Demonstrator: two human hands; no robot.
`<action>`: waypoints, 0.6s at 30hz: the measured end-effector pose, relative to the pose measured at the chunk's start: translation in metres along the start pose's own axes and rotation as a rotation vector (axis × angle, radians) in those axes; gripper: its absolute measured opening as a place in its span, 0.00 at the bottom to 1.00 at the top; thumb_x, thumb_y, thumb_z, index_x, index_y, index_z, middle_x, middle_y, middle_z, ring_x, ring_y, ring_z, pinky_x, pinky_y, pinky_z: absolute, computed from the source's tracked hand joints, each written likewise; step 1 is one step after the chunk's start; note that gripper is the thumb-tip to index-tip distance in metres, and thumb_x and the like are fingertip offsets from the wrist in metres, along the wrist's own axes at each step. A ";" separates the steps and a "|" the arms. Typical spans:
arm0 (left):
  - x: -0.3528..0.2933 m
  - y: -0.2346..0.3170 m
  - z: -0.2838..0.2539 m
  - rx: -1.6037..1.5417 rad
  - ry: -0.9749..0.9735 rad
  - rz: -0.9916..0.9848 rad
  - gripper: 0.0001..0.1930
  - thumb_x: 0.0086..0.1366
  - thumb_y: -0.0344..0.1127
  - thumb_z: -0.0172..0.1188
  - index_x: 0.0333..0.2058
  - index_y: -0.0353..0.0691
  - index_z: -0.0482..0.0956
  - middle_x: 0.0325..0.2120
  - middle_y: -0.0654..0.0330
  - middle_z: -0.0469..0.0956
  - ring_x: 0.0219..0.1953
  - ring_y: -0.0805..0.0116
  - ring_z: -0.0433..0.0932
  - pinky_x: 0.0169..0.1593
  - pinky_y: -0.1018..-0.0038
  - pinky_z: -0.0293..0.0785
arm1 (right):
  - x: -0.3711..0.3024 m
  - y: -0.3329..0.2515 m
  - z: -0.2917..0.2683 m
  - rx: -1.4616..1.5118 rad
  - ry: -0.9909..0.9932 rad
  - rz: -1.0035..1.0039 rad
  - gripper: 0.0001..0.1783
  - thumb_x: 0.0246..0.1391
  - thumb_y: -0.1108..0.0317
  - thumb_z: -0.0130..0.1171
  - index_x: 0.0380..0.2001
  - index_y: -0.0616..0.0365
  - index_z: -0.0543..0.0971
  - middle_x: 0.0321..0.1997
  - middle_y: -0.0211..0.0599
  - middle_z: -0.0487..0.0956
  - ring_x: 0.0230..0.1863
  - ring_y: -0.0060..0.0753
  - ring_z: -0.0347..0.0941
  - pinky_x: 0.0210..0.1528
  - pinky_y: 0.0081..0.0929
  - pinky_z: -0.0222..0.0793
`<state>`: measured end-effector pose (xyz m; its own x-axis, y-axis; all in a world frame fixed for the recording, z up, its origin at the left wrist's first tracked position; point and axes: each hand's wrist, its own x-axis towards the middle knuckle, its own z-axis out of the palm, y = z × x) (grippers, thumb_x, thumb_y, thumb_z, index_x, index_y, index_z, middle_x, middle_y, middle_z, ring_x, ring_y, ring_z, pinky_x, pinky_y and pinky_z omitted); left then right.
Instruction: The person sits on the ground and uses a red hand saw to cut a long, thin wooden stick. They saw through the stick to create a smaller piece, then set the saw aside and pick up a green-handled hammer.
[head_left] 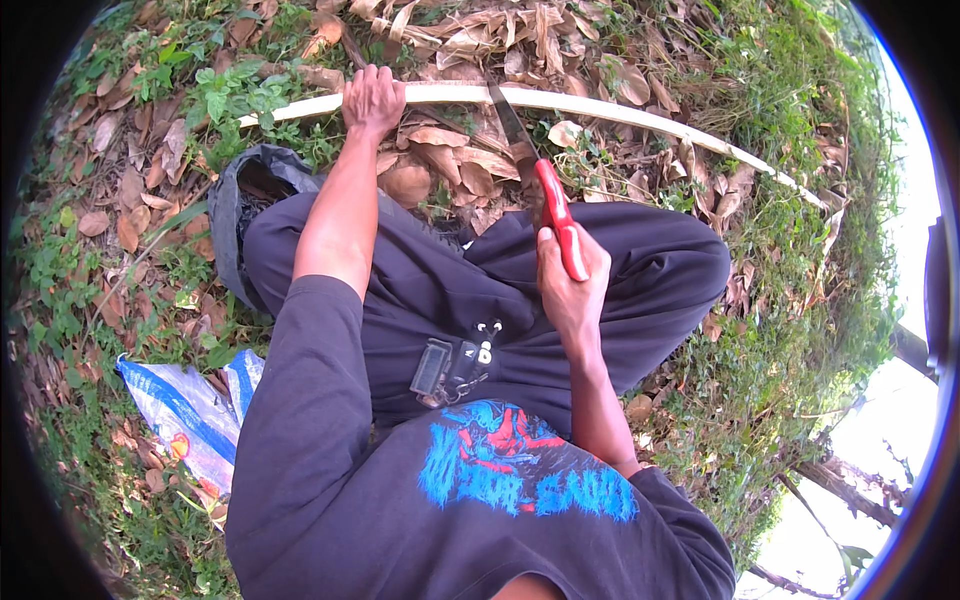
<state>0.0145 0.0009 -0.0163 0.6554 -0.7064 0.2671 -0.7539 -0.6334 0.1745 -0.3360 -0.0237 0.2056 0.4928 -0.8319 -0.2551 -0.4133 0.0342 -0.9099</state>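
A long pale strip of wood (620, 110) lies across the ground in front of my folded legs and looks curved in this view. My left hand (374, 102) is closed over it, left of the middle. In my right hand (577, 285) is the red handle of a hand saw (553, 190). The saw's dark blade (513, 127) points away from me, and its far end meets the strip to the right of my left hand. Whether the teeth have cut into the wood cannot be made out.
Dry brown leaves (475, 165) and green weeds cover the ground around me. A white and blue plastic sack (185, 400) lies to my left. Beside my left knee is a dark, open bag-like thing (228, 235). Thin branches (850, 490) show at the lower right.
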 end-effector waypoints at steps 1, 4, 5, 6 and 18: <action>0.000 -0.001 0.002 -0.011 0.004 0.002 0.12 0.62 0.42 0.51 0.31 0.40 0.76 0.34 0.52 0.77 0.39 0.54 0.76 0.44 0.56 0.70 | 0.008 0.002 -0.001 0.033 0.023 0.015 0.10 0.61 0.71 0.58 0.26 0.65 0.75 0.16 0.25 0.65 0.20 0.13 0.56 0.22 0.21 0.55; 0.000 0.001 0.004 0.016 0.007 -0.002 0.12 0.62 0.42 0.51 0.32 0.41 0.76 0.35 0.52 0.77 0.40 0.54 0.76 0.44 0.56 0.70 | 0.015 -0.004 -0.008 0.054 0.005 0.042 0.11 0.61 0.70 0.58 0.27 0.66 0.75 0.16 0.23 0.64 0.21 0.13 0.55 0.23 0.21 0.55; -0.001 0.000 0.003 0.002 -0.013 -0.015 0.12 0.62 0.43 0.51 0.33 0.41 0.77 0.34 0.53 0.77 0.41 0.55 0.76 0.44 0.56 0.70 | 0.014 -0.001 -0.008 0.077 -0.001 0.046 0.11 0.62 0.70 0.58 0.27 0.66 0.75 0.16 0.23 0.65 0.21 0.13 0.55 0.23 0.21 0.55; 0.000 0.001 0.003 0.005 -0.023 -0.021 0.12 0.62 0.43 0.51 0.33 0.41 0.77 0.35 0.53 0.77 0.41 0.55 0.76 0.44 0.55 0.70 | 0.009 0.001 -0.007 0.064 -0.009 0.055 0.10 0.62 0.70 0.58 0.29 0.66 0.76 0.17 0.22 0.66 0.21 0.12 0.55 0.23 0.20 0.55; 0.007 0.003 0.006 0.027 -0.030 -0.032 0.13 0.65 0.44 0.50 0.34 0.41 0.76 0.36 0.53 0.76 0.43 0.53 0.76 0.46 0.53 0.69 | 0.010 0.014 0.009 0.025 0.065 -0.108 0.11 0.60 0.71 0.58 0.25 0.65 0.75 0.15 0.25 0.65 0.20 0.14 0.56 0.22 0.23 0.56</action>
<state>0.0175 -0.0081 -0.0194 0.6806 -0.6945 0.2335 -0.7312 -0.6639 0.1566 -0.3296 -0.0267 0.1869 0.4823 -0.8656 -0.1345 -0.3413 -0.0442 -0.9389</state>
